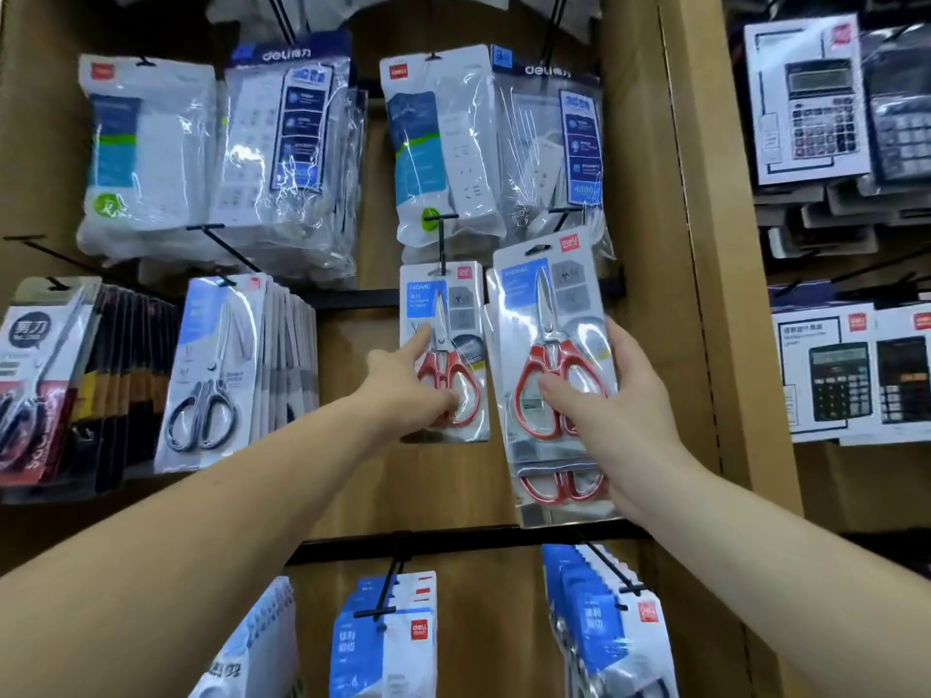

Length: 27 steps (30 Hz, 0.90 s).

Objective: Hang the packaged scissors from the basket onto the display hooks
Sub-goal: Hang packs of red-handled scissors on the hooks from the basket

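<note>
Grips a stack (pixel 549 304) of scissor packs in the right hand (pixel 624 395), thumb across the front, fingers round the right edge; shows only the red handles of a rear pack (pixel 561 488) below. Holds it just right of the hung pack (pixel 456 314) on its hook (pixel 442 244). Lays the left hand (pixel 403 385) on that pack, forefinger straight, other fingers curled over the handles; cannot tell whether pinching or only pressing. Cannot tell if the stack's slot meets any hook.

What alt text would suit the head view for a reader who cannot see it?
The right hand holds red scissors packs up to the display, while the left hand touches a matching pack hanging on a hook. Power strips hang above.
</note>
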### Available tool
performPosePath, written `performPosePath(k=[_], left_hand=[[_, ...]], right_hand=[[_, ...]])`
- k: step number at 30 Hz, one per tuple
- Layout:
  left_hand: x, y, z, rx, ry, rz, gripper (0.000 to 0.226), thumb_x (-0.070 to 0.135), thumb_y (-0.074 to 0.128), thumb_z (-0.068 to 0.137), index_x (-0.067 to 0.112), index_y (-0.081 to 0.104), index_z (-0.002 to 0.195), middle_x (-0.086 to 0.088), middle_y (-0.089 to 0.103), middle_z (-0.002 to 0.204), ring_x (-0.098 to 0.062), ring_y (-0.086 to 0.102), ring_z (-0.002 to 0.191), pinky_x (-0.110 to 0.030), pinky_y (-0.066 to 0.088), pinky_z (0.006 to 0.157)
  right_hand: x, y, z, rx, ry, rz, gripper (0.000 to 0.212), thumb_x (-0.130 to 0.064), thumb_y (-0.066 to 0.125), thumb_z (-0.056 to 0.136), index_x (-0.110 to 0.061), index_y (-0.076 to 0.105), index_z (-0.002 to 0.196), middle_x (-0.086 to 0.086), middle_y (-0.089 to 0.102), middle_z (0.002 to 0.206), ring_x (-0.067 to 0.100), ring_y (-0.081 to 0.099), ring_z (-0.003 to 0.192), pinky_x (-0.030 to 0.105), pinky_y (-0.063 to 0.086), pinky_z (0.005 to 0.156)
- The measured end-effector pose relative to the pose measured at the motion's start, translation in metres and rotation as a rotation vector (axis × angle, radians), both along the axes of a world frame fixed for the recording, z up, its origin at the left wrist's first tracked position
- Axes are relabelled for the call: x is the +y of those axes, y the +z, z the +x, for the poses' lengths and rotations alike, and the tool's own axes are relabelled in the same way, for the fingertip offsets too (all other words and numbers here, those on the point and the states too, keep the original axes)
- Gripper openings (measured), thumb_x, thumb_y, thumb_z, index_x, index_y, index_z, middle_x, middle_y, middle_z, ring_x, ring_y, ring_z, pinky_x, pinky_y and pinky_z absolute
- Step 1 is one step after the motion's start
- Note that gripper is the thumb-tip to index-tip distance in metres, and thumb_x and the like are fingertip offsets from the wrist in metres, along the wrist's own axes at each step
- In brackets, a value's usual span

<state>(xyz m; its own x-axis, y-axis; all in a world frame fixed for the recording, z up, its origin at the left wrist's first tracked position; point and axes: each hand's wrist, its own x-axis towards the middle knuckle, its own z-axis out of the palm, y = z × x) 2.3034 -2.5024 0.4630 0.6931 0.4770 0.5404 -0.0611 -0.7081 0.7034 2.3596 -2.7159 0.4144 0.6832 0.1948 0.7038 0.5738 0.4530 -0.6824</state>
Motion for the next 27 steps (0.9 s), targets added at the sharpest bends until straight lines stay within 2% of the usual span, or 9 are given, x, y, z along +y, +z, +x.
performPosePath(k=[2,4,7,9,10,13,15,19,27], left_hand=[[-0.010,-0.008,-0.006,-0.110,0.187,0.148,0.074,0.029,0.073,0.096,0.040,0.035,0.159,0.000,0.023,0.155,-0.030,0.041,0.140,-0.047,0.047,0.113],[-0.024,-0.025,-0.018,-0.303,0.169,0.269,0.066,0.035,0.070,0.098,0.036,0.040,0.156,0.005,0.030,0.150,-0.018,0.042,0.136,-0.042,0.045,0.114],[-0.054,-0.052,-0.035,-0.286,-0.165,0.143,0.065,0.037,0.079,0.092,0.041,0.044,0.147,0.018,0.051,0.127,0.008,0.062,0.101,-0.016,0.057,0.088],[-0.065,-0.064,-0.036,-0.230,-0.238,0.080,0.073,0.045,0.087,0.081,0.045,0.048,0.143,0.017,0.056,0.132,0.009,0.065,0.107,-0.020,0.058,0.092],[-0.067,-0.066,-0.036,-0.236,-0.222,0.078,0.068,0.047,0.090,0.077,0.050,0.052,0.134,0.015,0.056,0.133,0.008,0.065,0.109,-0.022,0.059,0.094],[-0.069,-0.061,-0.044,-0.246,-0.270,-0.008,0.049,0.032,0.091,0.079,0.053,0.051,0.096,0.018,0.058,0.113,0.022,0.062,0.085,-0.006,0.053,0.068],[-0.067,-0.061,-0.045,-0.267,-0.354,-0.139,0.045,0.019,0.089,0.082,0.044,0.056,0.100,0.013,0.069,0.103,0.012,0.070,0.079,-0.009,0.055,0.066],[-0.059,-0.059,-0.046,-0.260,-0.387,-0.388,0.061,0.014,0.087,0.085,0.015,0.055,0.136,-0.006,0.077,0.115,-0.018,0.078,0.100,-0.040,0.064,0.090],[-0.047,-0.058,-0.046,-0.317,-0.453,-0.578,0.038,0.003,0.071,0.097,0.004,0.058,0.132,-0.013,0.079,0.111,-0.029,0.078,0.102,-0.048,0.061,0.094]], right_hand=[[0.001,-0.005,0.001,0.007,0.018,-0.006,0.063,-0.014,0.081,0.091,-0.047,0.055,0.138,-0.013,0.074,0.120,0.013,0.075,0.108,0.049,0.065,0.088],[0.006,-0.007,0.000,0.021,0.043,0.006,0.065,-0.012,0.082,0.090,-0.045,0.055,0.140,-0.011,0.075,0.120,0.013,0.076,0.107,0.048,0.065,0.087],[0.019,-0.009,-0.002,0.052,0.082,0.038,0.065,-0.006,0.082,0.089,-0.041,0.058,0.139,-0.010,0.078,0.117,0.012,0.077,0.105,0.041,0.066,0.084],[0.027,-0.009,-0.006,0.078,0.114,0.059,0.062,-0.003,0.081,0.089,-0.042,0.061,0.135,-0.010,0.079,0.111,0.012,0.078,0.099,0.036,0.066,0.076],[0.030,-0.009,-0.008,0.095,0.127,0.060,0.060,-0.003,0.080,0.090,-0.043,0.062,0.131,-0.009,0.080,0.108,0.014,0.079,0.097,0.038,0.067,0.075],[0.035,-0.010,-0.014,0.144,0.193,0.069,0.053,-0.002,0.078,0.091,-0.042,0.064,0.123,-0.003,0.081,0.107,0.024,0.080,0.096,0.052,0.065,0.082],[0.036,-0.010,-0.015,0.166,0.202,0.073,0.048,-0.006,0.079,0.092,-0.042,0.064,0.121,-0.001,0.081,0.107,0.026,0.080,0.094,0.055,0.065,0.083],[0.035,-0.009,-0.016,0.264,0.267,0.059,0.023,-0.028,0.064,0.106,-0.038,0.065,0.127,0.001,0.082,0.105,0.027,0.081,0.091,0.056,0.065,0.083],[0.030,-0.013,-0.019,0.216,0.262,-0.001,0.054,-0.011,0.050,0.111,-0.042,0.043,0.155,-0.009,0.078,0.111,0.017,0.080,0.092,0.047,0.066,0.081]])
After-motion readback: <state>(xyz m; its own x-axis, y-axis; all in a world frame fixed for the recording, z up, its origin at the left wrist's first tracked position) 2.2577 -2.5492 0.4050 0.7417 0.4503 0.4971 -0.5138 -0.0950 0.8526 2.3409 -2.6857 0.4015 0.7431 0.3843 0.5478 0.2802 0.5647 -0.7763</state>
